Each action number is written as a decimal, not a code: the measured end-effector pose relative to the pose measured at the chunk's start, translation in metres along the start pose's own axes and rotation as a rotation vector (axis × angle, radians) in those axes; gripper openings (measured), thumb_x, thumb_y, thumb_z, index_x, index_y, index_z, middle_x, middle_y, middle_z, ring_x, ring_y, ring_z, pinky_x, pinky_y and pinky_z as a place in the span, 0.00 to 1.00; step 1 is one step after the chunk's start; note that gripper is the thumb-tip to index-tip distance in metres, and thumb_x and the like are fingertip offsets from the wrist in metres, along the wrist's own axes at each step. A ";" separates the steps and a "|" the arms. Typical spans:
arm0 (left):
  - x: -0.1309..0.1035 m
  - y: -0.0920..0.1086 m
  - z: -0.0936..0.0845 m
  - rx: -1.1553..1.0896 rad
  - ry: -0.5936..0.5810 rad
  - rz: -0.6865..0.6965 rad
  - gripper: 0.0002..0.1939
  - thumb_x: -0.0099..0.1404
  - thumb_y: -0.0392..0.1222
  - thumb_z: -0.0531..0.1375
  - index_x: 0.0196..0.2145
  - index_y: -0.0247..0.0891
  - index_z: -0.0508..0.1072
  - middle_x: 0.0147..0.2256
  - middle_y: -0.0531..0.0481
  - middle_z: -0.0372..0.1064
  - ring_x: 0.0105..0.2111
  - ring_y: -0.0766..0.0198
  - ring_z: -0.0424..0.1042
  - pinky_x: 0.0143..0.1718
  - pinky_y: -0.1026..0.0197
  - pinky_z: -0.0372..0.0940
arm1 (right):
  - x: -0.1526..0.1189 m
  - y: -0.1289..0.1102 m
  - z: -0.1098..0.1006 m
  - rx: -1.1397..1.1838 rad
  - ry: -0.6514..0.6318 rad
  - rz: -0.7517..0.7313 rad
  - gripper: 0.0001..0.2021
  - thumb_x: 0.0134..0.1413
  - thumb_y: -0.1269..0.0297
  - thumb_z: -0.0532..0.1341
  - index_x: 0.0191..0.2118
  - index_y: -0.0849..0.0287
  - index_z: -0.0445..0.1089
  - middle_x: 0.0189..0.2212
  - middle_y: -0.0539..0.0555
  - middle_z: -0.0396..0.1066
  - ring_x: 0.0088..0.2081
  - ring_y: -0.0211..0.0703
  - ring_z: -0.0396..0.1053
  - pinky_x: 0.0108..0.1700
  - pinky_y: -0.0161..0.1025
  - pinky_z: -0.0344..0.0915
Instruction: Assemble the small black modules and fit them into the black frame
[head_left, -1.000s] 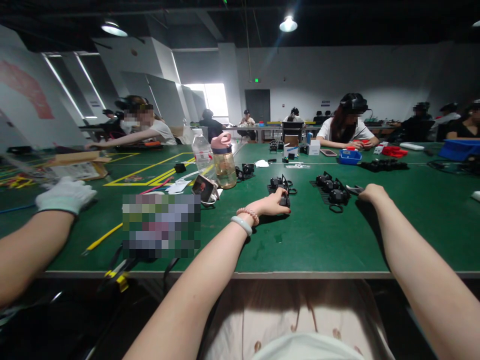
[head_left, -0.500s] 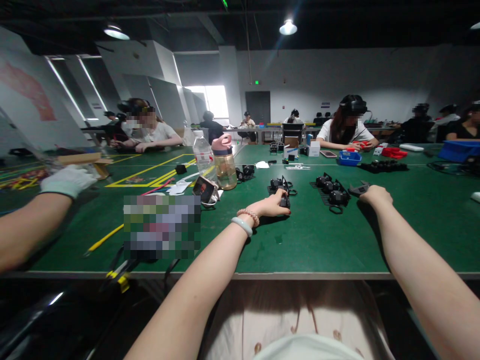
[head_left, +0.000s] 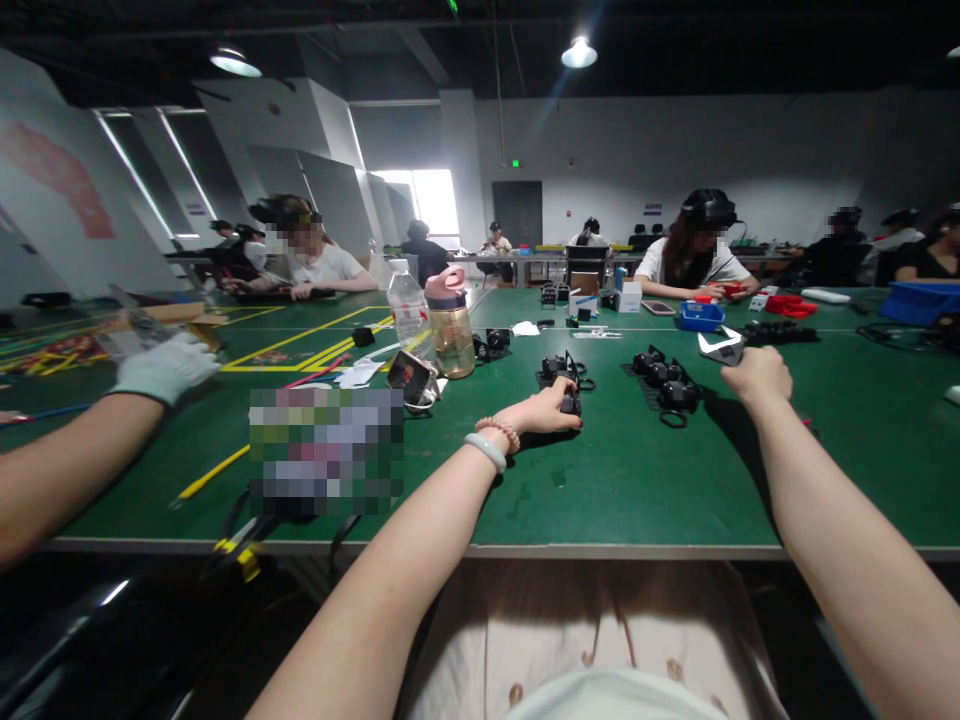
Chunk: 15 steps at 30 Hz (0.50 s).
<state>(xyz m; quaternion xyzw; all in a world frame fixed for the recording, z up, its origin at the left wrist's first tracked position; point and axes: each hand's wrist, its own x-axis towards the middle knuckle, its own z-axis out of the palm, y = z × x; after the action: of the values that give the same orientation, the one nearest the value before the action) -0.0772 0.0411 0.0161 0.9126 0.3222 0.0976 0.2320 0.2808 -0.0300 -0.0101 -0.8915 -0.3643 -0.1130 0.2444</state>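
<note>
Two bare hands reach over a dark green tabletop (head_left: 637, 490) in the head view, with a long black assembly of rounded units (head_left: 665, 382) lying between them. Left of that assembly, the left hand (head_left: 551, 405) pinches a similar black ringed piece (head_left: 555, 367) between thumb and fingers, against the tabletop. To the assembly's right, the right hand (head_left: 759, 380) is closed around a silver metal adjustable wrench (head_left: 727, 350), its head pointing left. Farther left of the assembly stand an amber see-through bottle with a pink lid (head_left: 451, 340) and, beyond it, a co-worker's white-gloved hand (head_left: 169, 368). Behind the assembly sits a small blue plastic tray (head_left: 701, 317).
</note>
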 end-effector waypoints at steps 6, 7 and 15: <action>0.003 -0.006 0.003 -0.033 0.063 0.016 0.32 0.47 0.48 0.58 0.49 0.39 0.52 0.39 0.48 0.63 0.35 0.61 0.66 0.37 0.61 0.60 | -0.024 -0.025 -0.022 -0.039 0.200 -0.124 0.16 0.44 0.59 0.53 0.36 0.63 0.67 0.39 0.61 0.61 0.34 0.48 0.65 0.33 0.39 0.59; 0.003 -0.006 0.003 -0.039 0.086 0.011 0.32 0.47 0.48 0.57 0.49 0.39 0.52 0.39 0.48 0.63 0.35 0.61 0.65 0.38 0.59 0.59 | -0.027 -0.027 -0.025 -0.035 0.226 -0.159 0.15 0.44 0.59 0.53 0.36 0.62 0.66 0.39 0.61 0.61 0.34 0.48 0.65 0.33 0.38 0.59; 0.006 0.003 -0.003 -0.239 0.391 0.034 0.27 0.48 0.40 0.56 0.45 0.34 0.53 0.42 0.44 0.61 0.40 0.60 0.62 0.43 0.57 0.57 | -0.045 -0.053 -0.036 -0.009 0.245 -0.613 0.13 0.42 0.62 0.53 0.34 0.62 0.66 0.35 0.58 0.67 0.34 0.47 0.65 0.32 0.35 0.56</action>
<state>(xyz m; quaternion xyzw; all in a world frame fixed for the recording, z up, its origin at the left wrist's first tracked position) -0.0714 0.0441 0.0205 0.8477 0.3318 0.3141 0.2698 0.2111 -0.0429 0.0220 -0.7212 -0.5831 -0.2893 0.2368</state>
